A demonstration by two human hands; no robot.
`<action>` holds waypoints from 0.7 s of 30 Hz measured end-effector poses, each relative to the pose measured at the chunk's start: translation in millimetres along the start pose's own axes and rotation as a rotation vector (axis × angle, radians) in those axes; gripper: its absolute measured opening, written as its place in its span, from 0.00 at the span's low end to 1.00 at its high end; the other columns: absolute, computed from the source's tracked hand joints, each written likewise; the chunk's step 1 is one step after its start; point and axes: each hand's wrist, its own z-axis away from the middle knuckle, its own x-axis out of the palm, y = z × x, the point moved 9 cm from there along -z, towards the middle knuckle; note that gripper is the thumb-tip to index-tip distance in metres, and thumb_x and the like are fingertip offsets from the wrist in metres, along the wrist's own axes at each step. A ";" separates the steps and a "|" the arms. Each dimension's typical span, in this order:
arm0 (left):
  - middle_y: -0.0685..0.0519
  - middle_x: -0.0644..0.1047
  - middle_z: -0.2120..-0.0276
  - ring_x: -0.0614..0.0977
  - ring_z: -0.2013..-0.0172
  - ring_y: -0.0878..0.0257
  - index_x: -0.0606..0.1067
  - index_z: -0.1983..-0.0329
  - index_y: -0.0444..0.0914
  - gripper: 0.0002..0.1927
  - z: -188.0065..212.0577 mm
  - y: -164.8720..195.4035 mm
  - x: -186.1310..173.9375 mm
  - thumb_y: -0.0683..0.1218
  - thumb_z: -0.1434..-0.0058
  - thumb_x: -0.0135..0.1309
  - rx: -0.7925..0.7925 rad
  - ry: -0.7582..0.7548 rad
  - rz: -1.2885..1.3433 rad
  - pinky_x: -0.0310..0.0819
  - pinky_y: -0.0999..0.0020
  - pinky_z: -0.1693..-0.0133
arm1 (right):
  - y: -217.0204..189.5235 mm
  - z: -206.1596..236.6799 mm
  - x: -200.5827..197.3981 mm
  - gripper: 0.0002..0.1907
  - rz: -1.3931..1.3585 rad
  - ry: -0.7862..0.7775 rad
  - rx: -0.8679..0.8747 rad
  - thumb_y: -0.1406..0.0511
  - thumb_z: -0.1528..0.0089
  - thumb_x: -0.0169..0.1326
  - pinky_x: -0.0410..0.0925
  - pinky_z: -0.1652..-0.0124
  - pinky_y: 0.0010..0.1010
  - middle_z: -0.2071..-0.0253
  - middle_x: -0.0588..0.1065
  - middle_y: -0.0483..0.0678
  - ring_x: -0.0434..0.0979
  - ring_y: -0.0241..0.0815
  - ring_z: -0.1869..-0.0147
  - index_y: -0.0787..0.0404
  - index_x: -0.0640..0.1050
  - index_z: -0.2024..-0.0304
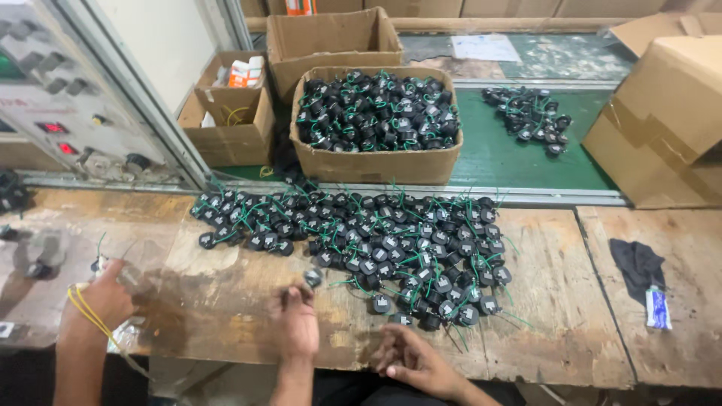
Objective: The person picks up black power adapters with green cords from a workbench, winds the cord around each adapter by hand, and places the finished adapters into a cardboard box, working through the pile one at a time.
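Note:
A wide heap of small black round parts with green wires (391, 240) covers the middle of the worn wooden bench (556, 301). My left hand (295, 322) reaches up from the near edge and pinches one blurred black part (312, 277) at its fingertips, just left of the heap. Near the bench's front edge my right hand (412, 361) rests with the fingers loosely spread and nothing in it, close to the heap's nearest parts. At the far left another person's hand (105, 299), yellow rubber bands on its wrist, holds a blurred pale thing.
A cardboard box (376, 162) full of the same parts stands behind the heap, an empty box (331, 45) behind that. Another small pile (530, 113) lies on the green belt. Large cartons (662, 120) stand right, a control panel (60, 113) left. A black cloth (638, 263) and small tube (658, 308) lie right.

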 end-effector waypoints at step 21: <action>0.48 0.86 0.68 0.88 0.68 0.64 0.83 0.65 0.32 0.05 92.1 -31.3 145.8 0.34 0.45 0.63 0.016 -0.529 -0.994 0.83 0.72 0.65 | 32.6 6.5 -32.6 0.32 0.320 0.168 -0.137 0.77 0.39 0.62 0.69 0.49 0.33 0.45 0.69 0.47 0.70 0.36 0.45 0.64 0.67 0.34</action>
